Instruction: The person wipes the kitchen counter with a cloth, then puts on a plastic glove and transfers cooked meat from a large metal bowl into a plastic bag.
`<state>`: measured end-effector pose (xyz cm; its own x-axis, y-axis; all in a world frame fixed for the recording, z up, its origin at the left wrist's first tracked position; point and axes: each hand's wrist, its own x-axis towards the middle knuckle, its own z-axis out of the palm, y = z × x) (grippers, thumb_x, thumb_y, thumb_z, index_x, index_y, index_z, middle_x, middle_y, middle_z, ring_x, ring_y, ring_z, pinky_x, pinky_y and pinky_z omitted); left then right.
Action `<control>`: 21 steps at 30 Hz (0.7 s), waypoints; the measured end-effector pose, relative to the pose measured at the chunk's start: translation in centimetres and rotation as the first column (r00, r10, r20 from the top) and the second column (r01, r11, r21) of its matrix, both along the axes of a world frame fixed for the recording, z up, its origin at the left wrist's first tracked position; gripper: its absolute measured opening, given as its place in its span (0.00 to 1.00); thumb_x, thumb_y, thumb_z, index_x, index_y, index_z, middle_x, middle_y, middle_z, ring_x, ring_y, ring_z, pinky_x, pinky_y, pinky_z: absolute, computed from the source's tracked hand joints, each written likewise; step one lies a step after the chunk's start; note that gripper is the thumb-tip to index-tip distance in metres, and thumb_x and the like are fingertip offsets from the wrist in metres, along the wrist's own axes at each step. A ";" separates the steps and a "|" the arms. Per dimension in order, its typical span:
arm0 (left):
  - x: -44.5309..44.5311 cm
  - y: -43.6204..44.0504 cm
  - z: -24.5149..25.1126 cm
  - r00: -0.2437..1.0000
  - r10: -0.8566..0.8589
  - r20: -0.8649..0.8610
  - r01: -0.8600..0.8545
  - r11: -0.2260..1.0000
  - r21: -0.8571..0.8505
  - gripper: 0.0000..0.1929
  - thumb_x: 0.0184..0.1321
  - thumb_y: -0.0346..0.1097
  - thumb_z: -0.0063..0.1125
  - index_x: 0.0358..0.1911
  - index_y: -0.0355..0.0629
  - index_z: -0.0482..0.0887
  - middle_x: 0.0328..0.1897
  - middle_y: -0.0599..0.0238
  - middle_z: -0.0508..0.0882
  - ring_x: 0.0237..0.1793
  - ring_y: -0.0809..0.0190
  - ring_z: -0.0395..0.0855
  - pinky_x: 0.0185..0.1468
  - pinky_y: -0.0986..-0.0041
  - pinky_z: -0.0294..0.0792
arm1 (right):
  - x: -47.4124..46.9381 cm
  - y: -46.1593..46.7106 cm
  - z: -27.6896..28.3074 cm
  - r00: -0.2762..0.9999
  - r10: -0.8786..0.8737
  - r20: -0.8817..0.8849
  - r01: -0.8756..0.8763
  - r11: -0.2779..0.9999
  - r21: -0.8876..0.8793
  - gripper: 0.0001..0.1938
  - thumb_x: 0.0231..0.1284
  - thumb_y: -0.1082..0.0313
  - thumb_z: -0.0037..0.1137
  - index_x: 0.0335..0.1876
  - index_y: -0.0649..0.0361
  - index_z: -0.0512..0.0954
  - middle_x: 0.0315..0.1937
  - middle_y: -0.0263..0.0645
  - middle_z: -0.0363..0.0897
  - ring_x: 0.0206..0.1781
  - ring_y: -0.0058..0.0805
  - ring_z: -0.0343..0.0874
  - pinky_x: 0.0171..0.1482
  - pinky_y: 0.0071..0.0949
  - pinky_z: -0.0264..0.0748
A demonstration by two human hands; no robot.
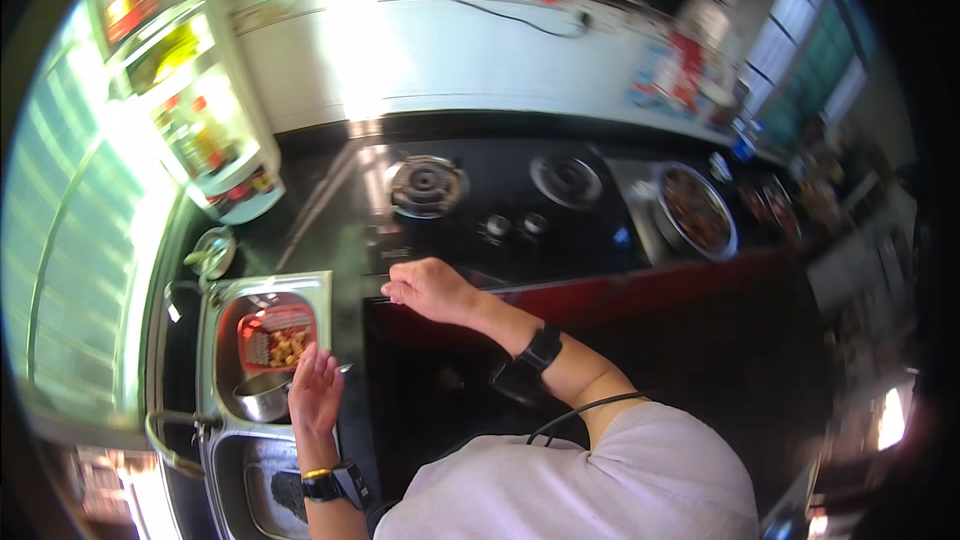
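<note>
My left hand [315, 397] is over the right rim of the double steel sink [324, 315], with its fingers stretched out and nothing visible in it. A small bright object [345, 368] shows just beside its fingers, too blurred to name. Below and left of the hand, a metal pot [259, 396] sits in the upper basin. Next to the pot is a red plastic basket [244, 337] with pale, chunky food pieces [288, 347] inside. My right hand [431, 289] is over the counter's front edge near the stove, its fingers curled in with nothing visible between them.
A black gas hob [480, 180] with two burners lies ahead. To its right stands a metal basin [733, 236] of brown food. A white shelf rack [247, 112] holds bottles at the left, above a small bowl [229, 259]. Faucets [176, 457] edge the sink.
</note>
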<state>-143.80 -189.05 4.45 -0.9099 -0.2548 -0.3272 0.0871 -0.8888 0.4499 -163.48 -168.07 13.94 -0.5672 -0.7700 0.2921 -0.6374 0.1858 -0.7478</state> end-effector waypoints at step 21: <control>-11.1 50.2 0.2 0.753 -0.658 -0.011 0.635 0.722 0.274 0.10 0.65 0.33 0.49 0.45 0.40 0.79 0.39 0.61 0.84 0.41 0.61 0.82 0.45 0.72 0.74 | 14.5 59.0 -1.4 0.733 -0.659 0.169 0.591 0.740 0.322 0.14 0.59 0.65 0.53 0.49 0.58 0.75 0.37 0.40 0.81 0.40 0.39 0.80 0.43 0.32 0.75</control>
